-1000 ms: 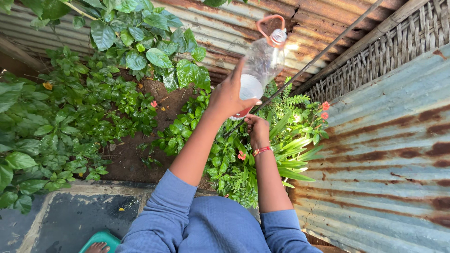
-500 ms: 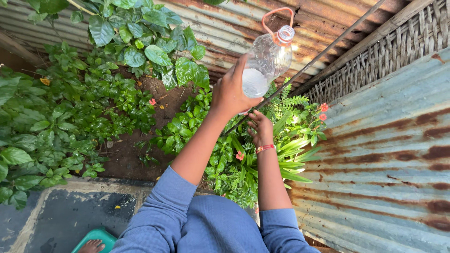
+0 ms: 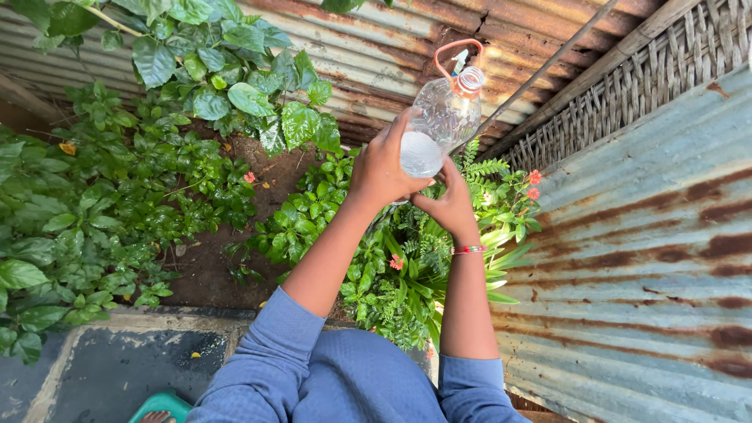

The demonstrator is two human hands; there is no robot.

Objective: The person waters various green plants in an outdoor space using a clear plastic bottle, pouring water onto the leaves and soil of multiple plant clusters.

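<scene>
Blue sleeves (image 3: 266,368) nearest, both arms stretched out. Right hand (image 3: 450,205) cups the base of a clear plastic bottle (image 3: 435,125); left hand (image 3: 381,168) wraps its side. Bottle held over ferns (image 3: 407,274) and pink flowers (image 3: 533,182), with a rusty corrugated fence (image 3: 642,258) beyond.

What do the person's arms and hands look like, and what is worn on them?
Both forearms are bare below blue sleeves pushed up near the elbows. The right hand has a thin beaded bracelet, red with lighter beads, at the wrist. The left hand shows no bracelet, ring or glove.
</scene>
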